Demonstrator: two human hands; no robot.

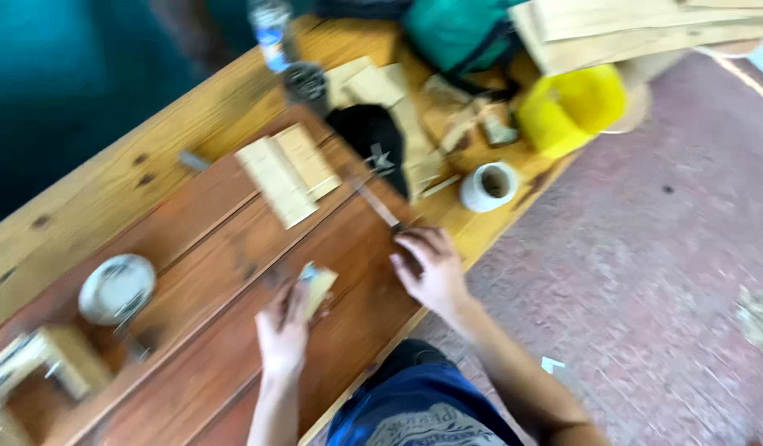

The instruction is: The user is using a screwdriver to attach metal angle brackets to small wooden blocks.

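Observation:
The picture is blurred by motion. My left hand (284, 326) grips a small pale wooden block (319, 285) on the brown wooden workbench (208, 248). My right hand (431, 268) is closed on the handle end of a long thin metal tool (377, 206), perhaps a chisel or file, whose blade points up and left toward a black cloth (372, 136). The two hands lie about a hand's width apart near the bench's front edge.
Two pale wood pieces (286, 173) lie mid-bench. A roll of white tape (489, 186), a yellow container (571, 107), a teal bag (460, 33), a water bottle (272, 29), a round metal lid (116, 289) and wooden scraps crowd the bench. Reddish paved floor (646, 248) lies to the right.

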